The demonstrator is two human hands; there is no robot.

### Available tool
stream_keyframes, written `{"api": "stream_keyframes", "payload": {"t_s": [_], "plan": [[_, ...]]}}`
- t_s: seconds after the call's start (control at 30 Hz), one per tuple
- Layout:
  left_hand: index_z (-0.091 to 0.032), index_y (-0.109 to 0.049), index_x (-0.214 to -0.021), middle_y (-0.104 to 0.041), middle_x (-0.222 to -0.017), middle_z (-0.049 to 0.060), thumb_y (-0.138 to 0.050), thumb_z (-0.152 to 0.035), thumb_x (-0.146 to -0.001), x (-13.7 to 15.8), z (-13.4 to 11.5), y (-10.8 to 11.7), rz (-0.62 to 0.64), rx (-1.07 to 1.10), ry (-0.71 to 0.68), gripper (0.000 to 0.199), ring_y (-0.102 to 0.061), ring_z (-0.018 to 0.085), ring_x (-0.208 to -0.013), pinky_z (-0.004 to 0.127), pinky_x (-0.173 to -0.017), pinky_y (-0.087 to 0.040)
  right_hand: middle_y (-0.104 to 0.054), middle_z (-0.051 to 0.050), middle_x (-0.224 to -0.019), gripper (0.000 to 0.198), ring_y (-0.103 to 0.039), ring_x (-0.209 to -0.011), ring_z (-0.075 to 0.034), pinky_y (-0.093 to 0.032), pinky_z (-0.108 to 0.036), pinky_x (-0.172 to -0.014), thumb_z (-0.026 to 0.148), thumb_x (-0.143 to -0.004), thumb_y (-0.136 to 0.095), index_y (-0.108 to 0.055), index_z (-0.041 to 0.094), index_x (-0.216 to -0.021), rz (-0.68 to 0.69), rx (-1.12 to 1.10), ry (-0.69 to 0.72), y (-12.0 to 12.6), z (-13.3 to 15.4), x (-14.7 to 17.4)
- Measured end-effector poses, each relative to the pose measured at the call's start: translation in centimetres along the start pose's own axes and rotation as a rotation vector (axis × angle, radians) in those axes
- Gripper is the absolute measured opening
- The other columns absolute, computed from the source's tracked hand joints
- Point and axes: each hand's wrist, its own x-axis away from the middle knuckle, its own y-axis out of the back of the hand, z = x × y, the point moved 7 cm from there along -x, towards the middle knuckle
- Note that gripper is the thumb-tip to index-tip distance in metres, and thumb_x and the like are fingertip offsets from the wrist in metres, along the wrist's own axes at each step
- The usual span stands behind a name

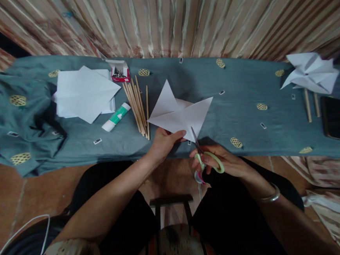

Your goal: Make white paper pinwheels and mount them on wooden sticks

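A white sheet of paper [183, 114], slit from its corners and standing up in points, is held above the cloth at the middle. My left hand [165, 141] pinches its near edge, thumb on top. In my right hand [216, 159] is a pair of scissors with light green handles [214, 161]. Their blades are parted around the paper's near right corner. Just left of the paper lie several thin wooden sticks [135, 106].
Left of the sticks are a glue stick [116, 117], an open red-and-white box of small metal pins [120, 73] and a stack of white paper [85, 95]. At the right are paper pinwheels [313, 73] and a black phone [335, 117]. A pleated curtain [161, 22] hangs behind the cloth-covered table [243, 86].
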Motion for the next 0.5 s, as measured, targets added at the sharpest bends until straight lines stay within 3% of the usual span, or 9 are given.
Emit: {"api": "stream_keyframes", "payload": {"t_s": [0.5], "plan": [[-0.013,-0.066,-0.074,-0.067,-0.073,0.001,-0.081,-0.022,-0.057,0.10,-0.02,-0.04,-0.011,0.003,0.004,0.024,-0.062,0.013,-0.066,0.029,-0.071,-0.055,-0.070,-0.008,-0.083,0.058,-0.067,-0.071,-0.016,-0.053,-0.023,-0.054,0.067,-0.084,-0.057,-0.066,0.014,-0.107,-0.001,0.076,0.015,-0.14,0.68,0.15]]}}
